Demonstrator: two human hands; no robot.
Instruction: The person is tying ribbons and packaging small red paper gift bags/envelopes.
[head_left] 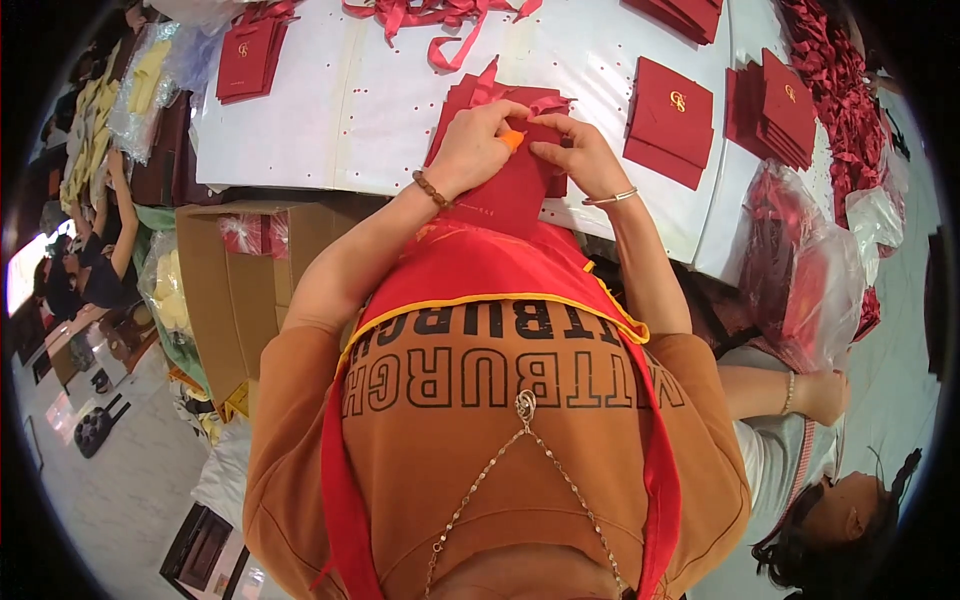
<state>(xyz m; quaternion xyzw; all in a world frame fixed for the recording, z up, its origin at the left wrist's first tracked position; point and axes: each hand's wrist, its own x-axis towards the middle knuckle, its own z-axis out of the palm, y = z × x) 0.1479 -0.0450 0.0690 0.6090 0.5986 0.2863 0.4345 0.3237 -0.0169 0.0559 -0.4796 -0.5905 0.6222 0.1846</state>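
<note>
A dark red paper gift bag (515,200) rests at the table's near edge against my apron, with more red bags (452,112) beneath and behind it. My left hand (475,148), with a brown bead bracelet at the wrist, is closed in a pinch on a red ribbon (552,103) at the bag's top. A small orange piece (512,139) shows at its fingers; its kind I cannot make out. My right hand (580,155), wearing a bangle, meets the left at the fingertips and pinches the same ribbon. The ribbon's middle is partly hidden by fingers.
Red bag stacks (668,120) lie to the right, more (772,108) beyond, and one stack (250,58) at far left. Loose ribbons (440,15) lie on the white table (300,140). A cardboard box (225,300) stands at left. At lower right sits another person (850,510).
</note>
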